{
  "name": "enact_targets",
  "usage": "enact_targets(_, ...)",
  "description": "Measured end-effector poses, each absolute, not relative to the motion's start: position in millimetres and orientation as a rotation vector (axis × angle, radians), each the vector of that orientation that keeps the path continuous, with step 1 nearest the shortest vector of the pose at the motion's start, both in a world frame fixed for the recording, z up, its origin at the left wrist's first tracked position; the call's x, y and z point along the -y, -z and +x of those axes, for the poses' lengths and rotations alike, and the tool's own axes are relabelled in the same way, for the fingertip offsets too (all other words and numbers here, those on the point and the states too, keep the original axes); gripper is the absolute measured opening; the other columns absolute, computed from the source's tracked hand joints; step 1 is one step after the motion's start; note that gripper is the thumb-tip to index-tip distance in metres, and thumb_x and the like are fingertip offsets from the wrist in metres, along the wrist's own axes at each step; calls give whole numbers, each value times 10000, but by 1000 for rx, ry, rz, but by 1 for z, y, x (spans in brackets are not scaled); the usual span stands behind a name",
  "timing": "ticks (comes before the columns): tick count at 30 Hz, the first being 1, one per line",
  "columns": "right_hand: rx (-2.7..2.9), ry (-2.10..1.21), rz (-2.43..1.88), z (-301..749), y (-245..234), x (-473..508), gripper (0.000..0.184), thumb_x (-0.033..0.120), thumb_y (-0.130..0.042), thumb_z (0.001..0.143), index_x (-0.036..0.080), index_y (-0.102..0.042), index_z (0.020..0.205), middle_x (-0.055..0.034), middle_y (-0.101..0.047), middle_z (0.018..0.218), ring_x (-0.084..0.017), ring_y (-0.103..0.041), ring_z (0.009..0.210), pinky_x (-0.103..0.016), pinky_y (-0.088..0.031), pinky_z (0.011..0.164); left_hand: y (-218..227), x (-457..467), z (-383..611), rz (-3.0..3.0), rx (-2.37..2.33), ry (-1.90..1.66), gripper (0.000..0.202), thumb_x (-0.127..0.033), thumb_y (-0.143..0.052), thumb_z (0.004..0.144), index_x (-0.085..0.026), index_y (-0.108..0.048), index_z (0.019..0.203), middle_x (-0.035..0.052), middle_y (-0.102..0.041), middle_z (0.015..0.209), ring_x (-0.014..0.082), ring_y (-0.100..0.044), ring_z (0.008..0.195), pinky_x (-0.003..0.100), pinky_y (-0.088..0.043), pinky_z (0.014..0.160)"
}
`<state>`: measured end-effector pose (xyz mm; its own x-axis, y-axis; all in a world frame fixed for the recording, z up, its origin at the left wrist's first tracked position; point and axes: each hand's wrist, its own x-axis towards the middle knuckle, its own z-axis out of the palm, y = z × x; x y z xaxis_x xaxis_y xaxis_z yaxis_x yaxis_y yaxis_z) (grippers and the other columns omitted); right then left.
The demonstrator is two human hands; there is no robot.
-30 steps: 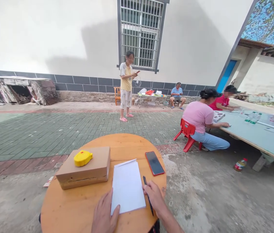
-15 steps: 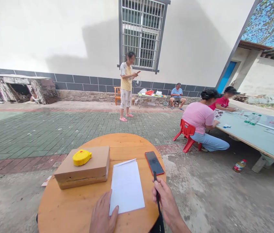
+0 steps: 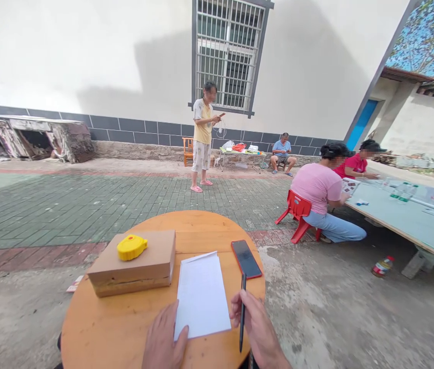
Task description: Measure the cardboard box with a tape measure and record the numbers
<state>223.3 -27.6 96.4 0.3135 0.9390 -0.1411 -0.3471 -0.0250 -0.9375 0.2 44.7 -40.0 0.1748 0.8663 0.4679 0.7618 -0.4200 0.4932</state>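
Note:
My left hand (image 3: 165,338) lies flat with its fingers apart, pressed on the lower left edge of a white sheet of paper (image 3: 202,294). In my right hand (image 3: 258,325) is a black pen (image 3: 242,312), held nearly upright between thumb and fingers just right of the paper's lower corner. The paper rests on a round orange wooden table (image 3: 201,230), and its top edge looks folded. Beyond my right hand lies a phone with a red case (image 3: 246,259). Left of the paper, a yellow tape measure (image 3: 132,247) sits on a brown cardboard box (image 3: 132,277).
A person in pink (image 3: 319,189) sits on a red chair (image 3: 297,207) by a long pale table (image 3: 405,215) with bottles. Another person (image 3: 202,130) stands ahead on the paving. A bottle (image 3: 382,266) stands on the ground at right.
My right hand has shifted slightly left and down, and the pen now shows clear of the dark strap-like thing below. My left hand stays on the paper.

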Motion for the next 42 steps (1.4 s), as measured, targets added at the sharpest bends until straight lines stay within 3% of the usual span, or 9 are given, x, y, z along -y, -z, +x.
enact_targets(6,629,-1099,-1305,226,-88,35,549,700,-657,738,152,-677,749,51,-409,508,-72,-358,445,-208,-283,426,13,-32,2,2225,-1571,-986,479,-317,-470,871,-118,-526,1303,142,-607,1284,283,-550,1196,492,-446,1034)
enact_targets(12,480,-1141,-1197,230,-83,33,481,564,-812,644,147,-682,845,-39,-652,644,-179,-617,609,-232,-396,465,-4,-26,4,2173,-1554,-936,473,-271,-477,873,-129,-516,1323,130,-579,1318,272,-503,1236,485,-395,1086)
enact_targets(17,502,-1114,-1168,231,-70,26,413,439,-856,635,168,-651,869,-24,-684,698,-174,-642,633,-219,-420,470,-7,-25,4,2163,-1529,-928,450,-258,-491,869,-146,-545,1302,120,-588,1302,274,-494,1229,495,-389,1086)
enact_targets(20,492,-1049,-1208,231,-60,19,433,468,-834,654,166,-665,913,-44,-705,775,-205,-671,765,-238,-491,543,-5,-26,4,2164,-1545,-914,467,-259,-499,868,-136,-540,1316,122,-579,1324,275,-484,1248,500,-382,1096)
enact_targets(23,470,-954,-1253,231,-52,11,474,516,-799,681,169,-676,980,-61,-716,920,-244,-667,950,-309,-568,737,-4,-26,4,2154,-1563,-912,477,-276,-496,871,-137,-539,1325,130,-576,1332,287,-480,1259,509,-387,1090)
enact_targets(27,482,-900,-1251,226,-44,4,478,537,-749,738,180,-662,1045,-60,-713,1032,-253,-639,1091,-385,-517,986,-3,-26,4,2138,-1560,-928,472,-280,-485,871,-140,-550,1317,133,-583,1323,299,-485,1253,522,-390,1080)
enact_targets(33,567,-982,-1243,213,-41,3,542,577,-702,780,185,-606,1142,-89,-699,1134,-270,-610,1169,-437,-457,1076,-2,-26,5,2136,-1577,-915,484,-269,-485,868,-137,-539,1330,126,-576,1336,291,-475,1267,510,-391,1089)
enact_targets(42,576,-1009,-1249,213,-39,4,533,585,-702,778,191,-600,1122,-73,-702,1112,-259,-626,1138,-414,-471,1054,2,-26,5,2217,-1565,-959,482,-249,-478,868,-150,-526,1337,122,-577,1330,294,-478,1262,520,-404,1076)
